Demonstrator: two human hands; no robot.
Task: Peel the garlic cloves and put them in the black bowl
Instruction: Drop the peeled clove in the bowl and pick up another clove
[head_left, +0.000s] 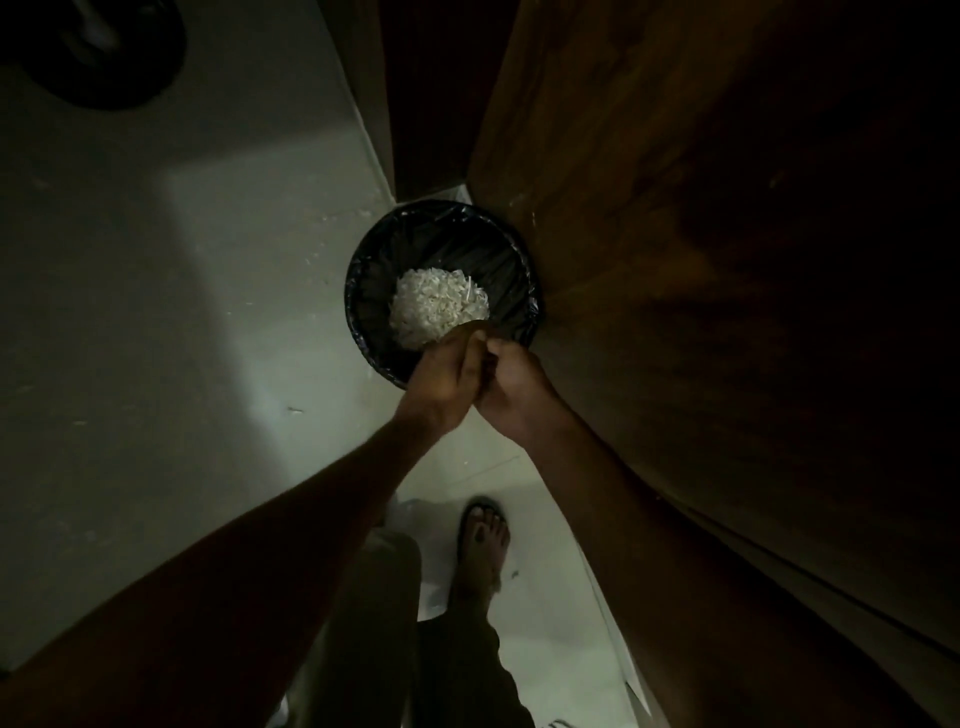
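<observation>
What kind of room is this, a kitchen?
Probably an indoor corner of a home, maybe near a kitchen: a lined bin of white peelings stands on pale floor tiles beside a wooden door.

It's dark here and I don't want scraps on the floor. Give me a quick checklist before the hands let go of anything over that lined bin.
1. Both hands, left and right, over the bin: ok, above its near rim.
2. Bin liner in place around rim: ok.
3. Room left above the white peel pile: ok.
4. What the hands hold: cannot tell, fingers curled together, too dark.
5. Floor free of scraps: not ok, small flecks lie around.
6. Foot clear of the bin: ok.
</observation>
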